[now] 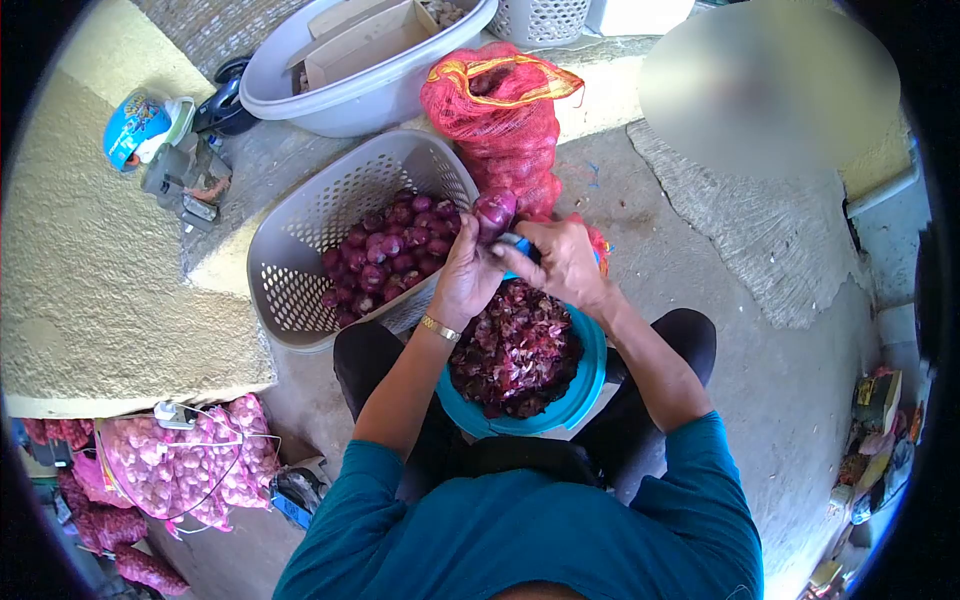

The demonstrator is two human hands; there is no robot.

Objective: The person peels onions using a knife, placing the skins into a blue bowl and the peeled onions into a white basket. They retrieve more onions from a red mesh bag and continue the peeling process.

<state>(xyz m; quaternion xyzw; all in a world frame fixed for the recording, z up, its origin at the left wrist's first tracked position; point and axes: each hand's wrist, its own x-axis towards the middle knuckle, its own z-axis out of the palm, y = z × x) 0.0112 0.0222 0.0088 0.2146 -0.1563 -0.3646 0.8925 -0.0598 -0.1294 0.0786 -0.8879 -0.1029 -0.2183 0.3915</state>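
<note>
A red onion (pixel 494 213) is held up in my left hand (pixel 468 275), its fingers wrapped round the lower side. Close against it on the right, my right hand (pixel 562 262) grips a small tool with a blue handle (pixel 517 243); its blade is too hidden to make out. Below both hands stands a teal basin (pixel 590 385) between my knees, heaped with dark red onion skins (pixel 515 350). To the left, a grey perforated basket (pixel 290 215) holds several purple onions (pixel 385 250). Behind the hands is a red mesh sack (pixel 515 150) of onions, its top open.
A large pale tub (pixel 370 95) holding boxes stands at the back. Pink net bags of bulbs (pixel 190 460) lie at the lower left. A blue bowl-like item (pixel 135 128) sits on the ledge at the upper left. Assorted goods (pixel 875 440) line the right edge.
</note>
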